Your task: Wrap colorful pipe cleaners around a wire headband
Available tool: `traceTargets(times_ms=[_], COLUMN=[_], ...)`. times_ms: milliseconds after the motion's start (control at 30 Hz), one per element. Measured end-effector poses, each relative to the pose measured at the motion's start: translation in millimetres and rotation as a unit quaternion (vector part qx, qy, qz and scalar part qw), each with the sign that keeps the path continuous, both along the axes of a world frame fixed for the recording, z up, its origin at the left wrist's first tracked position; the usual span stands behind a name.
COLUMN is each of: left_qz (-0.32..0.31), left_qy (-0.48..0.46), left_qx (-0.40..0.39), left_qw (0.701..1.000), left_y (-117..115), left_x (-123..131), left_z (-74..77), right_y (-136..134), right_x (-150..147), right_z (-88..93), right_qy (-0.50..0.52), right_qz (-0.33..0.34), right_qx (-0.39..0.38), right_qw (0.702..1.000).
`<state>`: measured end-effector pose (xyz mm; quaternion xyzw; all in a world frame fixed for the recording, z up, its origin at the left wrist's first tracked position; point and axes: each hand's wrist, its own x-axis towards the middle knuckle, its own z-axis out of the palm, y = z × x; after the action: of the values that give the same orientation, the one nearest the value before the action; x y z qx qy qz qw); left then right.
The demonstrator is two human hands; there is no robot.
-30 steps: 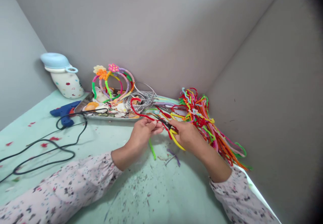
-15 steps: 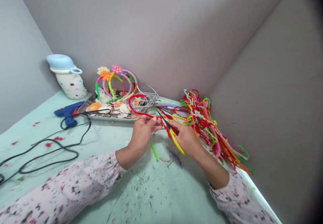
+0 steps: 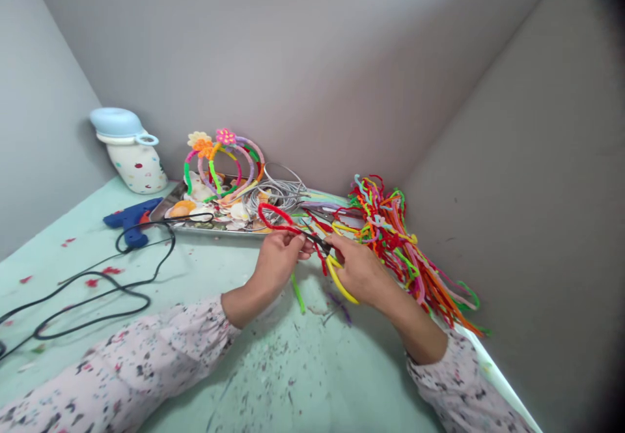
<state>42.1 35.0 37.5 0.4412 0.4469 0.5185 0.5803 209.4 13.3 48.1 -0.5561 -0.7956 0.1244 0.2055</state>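
My left hand [image 3: 279, 260] pinches a red pipe cleaner [image 3: 277, 209], whose upper part curves into a loop above the fingers. A further red length hangs between the two hands. My right hand [image 3: 359, 269] grips yellow-handled scissors [image 3: 340, 283]. Their dark blades point up and left, close to my left fingertips and across the red pipe cleaner; whether they touch it is too small to tell. Below the hands, a short green piece [image 3: 297, 294] and a purple piece [image 3: 340, 308] lie on the table.
A metal tray [image 3: 224, 232] holds shells, wire coils and decorated hoops [image 3: 213, 176]. On the left are a blue glue gun [image 3: 131, 219], its black cable and a lidded bottle [image 3: 137, 165]. Colourful pipe cleaners [image 3: 390, 231] are heaped at right against the wall.
The red loop has become narrower and moved down toward my left hand. The scissor blades have tilted lower to the left, and the hanging red end has shifted slightly.
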Motion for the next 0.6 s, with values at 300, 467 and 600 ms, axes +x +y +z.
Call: traceTargets(times_ms=[300, 467, 600], left_qz=[-0.022, -0.016, -0.017], left_qy=[0.044, 0.026, 0.04], left_qx=[0.038, 0.025, 0.009], left_qw=[0.998, 0.999, 0.999], left_y=[1.6, 1.7, 0.8], left_x=[-2.6, -1.6, -2.2], left_z=[-6.5, -5.7, -5.4], right_y=[0.0, -0.5, 0.8], right_x=[3.9, 5.9, 6.4], right_z=[1.4, -1.2, -4.0], right_qy=[0.008, -0.01, -0.015], right_qz=[-0.004, -0.007, -0.007], right_qx=[-0.014, -0.012, -0.013], right_qw=[1.0, 1.0, 1.0])
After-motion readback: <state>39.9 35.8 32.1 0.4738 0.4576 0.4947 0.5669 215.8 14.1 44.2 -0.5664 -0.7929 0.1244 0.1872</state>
